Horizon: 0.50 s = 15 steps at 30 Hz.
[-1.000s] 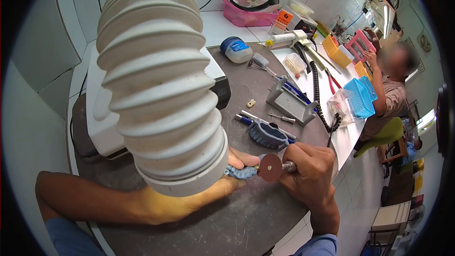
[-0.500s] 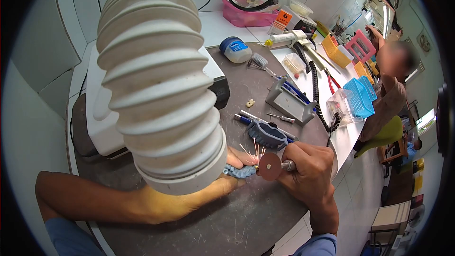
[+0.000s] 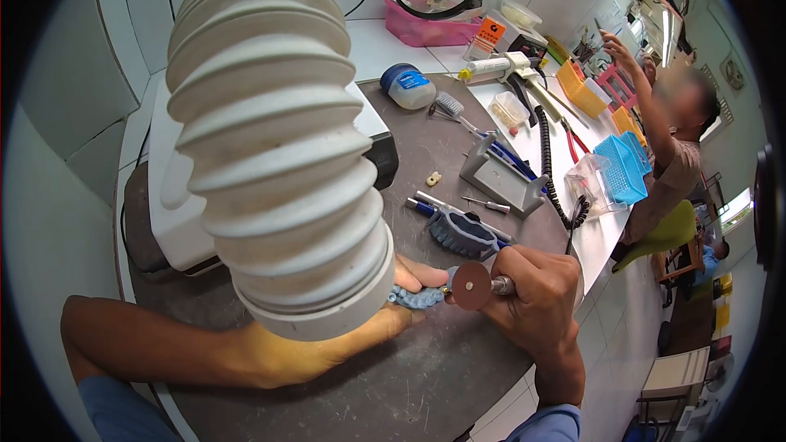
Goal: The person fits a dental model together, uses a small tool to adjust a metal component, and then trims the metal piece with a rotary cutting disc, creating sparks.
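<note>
My left hand (image 3: 401,295), partly hidden behind the end of a ribbed white hose (image 3: 278,155), holds a blue-grey dental model (image 3: 417,299) between its fingers. A small gold-coloured spot shows at the model's right end. My right hand (image 3: 532,290) is wrapped round a metal rotary handpiece (image 3: 503,285). The handpiece bears a flat reddish-brown disc (image 3: 471,286), which is beside the model's right end; whether they touch is unclear. Just above the disc lies a second grey dental model (image 3: 463,233).
A grey metal stand (image 3: 501,176), a blue-capped jar (image 3: 408,87), a brush (image 3: 450,105) and a small yellowish piece (image 3: 434,178) are on the bench. Behind are a pink tray (image 3: 430,31) and a blue basket (image 3: 622,168). Another person (image 3: 667,147) sits at the right.
The sparks by the disc are gone. The disc and the model have shifted very slightly right. The other person has raised an arm, with something thin in the hand.
</note>
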Motion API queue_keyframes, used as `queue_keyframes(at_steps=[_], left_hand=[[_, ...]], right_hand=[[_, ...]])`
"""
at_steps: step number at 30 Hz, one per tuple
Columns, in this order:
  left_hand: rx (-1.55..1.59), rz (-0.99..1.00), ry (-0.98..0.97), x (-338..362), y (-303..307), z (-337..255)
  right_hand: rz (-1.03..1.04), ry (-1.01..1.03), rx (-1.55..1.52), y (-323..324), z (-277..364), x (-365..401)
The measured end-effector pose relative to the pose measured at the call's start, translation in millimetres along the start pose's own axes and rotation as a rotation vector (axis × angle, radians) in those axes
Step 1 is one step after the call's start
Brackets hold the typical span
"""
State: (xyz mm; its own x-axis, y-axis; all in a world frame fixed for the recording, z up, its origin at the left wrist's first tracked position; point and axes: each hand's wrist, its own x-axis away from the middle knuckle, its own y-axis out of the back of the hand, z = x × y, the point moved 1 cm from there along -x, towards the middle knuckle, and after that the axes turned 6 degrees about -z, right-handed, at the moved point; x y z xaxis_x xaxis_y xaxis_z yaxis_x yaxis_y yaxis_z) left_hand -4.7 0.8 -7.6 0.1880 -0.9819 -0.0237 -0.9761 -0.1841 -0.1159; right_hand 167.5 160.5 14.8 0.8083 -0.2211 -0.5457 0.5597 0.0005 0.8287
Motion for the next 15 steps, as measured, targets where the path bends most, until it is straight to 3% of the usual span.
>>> queue_keyframes(at_steps=[15], left_hand=[[-0.028,0.001,-0.013,-0.6,-1.1,-1.5]], right_hand=[[0.002,0.018,-0.016,-1.2,-0.3,0.1]])
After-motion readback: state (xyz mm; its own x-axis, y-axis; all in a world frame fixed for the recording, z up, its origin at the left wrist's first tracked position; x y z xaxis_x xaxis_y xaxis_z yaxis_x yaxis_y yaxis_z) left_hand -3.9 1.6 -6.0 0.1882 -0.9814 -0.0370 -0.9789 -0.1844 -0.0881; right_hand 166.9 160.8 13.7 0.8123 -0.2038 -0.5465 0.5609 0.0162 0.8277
